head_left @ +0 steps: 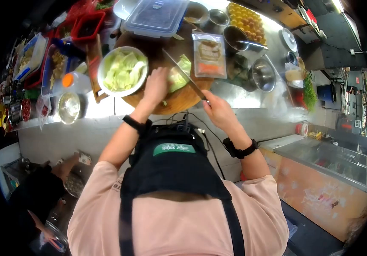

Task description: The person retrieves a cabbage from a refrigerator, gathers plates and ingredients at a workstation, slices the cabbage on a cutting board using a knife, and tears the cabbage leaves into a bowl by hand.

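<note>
My right hand (219, 111) is closed around the handle of a kitchen knife (185, 76). Its long blade slants up and left across a piece of pale green cabbage (180, 77) on a round wooden chopping board (183, 102). At the cabbage's left side, my left hand (157, 84) is pressed against it with bent fingers, steadying it; the fingertips are partly hidden. Left of that hand, a white bowl (101, 83) holds cut cabbage leaves (125, 70). A small scrap of cabbage lies on the board near my left wrist.
A lidded plastic box (156, 17) and a sealed food packet (209, 55) sit around the board. Metal bowls (263, 76), a dark pot with a ladle (235, 37) and a tray of yellow round items (246, 21) stand right. An orange-capped bottle (76, 81) is left. Another person (43, 187) is lower left.
</note>
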`<state>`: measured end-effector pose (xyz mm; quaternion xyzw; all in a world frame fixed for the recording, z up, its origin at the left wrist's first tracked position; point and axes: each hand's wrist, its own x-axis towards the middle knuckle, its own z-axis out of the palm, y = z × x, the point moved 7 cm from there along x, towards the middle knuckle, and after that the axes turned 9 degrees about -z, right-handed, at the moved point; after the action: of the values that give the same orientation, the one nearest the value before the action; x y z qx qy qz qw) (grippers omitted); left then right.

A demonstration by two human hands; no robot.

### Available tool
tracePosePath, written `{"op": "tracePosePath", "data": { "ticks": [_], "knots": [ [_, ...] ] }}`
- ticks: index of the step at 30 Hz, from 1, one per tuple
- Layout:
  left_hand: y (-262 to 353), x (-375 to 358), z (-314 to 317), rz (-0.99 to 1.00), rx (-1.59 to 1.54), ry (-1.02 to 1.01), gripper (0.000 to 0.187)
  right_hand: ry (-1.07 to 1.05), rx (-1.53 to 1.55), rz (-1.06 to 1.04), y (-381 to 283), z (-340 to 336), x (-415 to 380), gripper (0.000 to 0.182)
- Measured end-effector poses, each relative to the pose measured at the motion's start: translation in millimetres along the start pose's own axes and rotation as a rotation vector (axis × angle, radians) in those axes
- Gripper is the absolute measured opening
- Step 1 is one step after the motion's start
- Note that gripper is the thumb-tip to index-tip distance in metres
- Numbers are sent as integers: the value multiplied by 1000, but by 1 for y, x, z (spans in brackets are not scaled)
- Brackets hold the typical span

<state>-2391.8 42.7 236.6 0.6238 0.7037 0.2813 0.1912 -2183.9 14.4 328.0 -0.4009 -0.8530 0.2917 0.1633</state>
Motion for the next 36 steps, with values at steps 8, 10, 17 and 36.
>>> {"op": "tracePosePath", "data": {
  "ticks": [8,10,17,36],
  "knots": [
    [4,6,-1,27,64,7,31,-40,-90,30,7,12,0,32],
    [5,7,0,21,59,-3,31,-48,-164,9,8,17,-1,33],
    [1,12,10,-29,157,-120,52,-38,-118,34,8,18,-2,33],
    [2,11,14,25,85,-79,45,-87,-161,86,61,84,47,16]
  ]
}}
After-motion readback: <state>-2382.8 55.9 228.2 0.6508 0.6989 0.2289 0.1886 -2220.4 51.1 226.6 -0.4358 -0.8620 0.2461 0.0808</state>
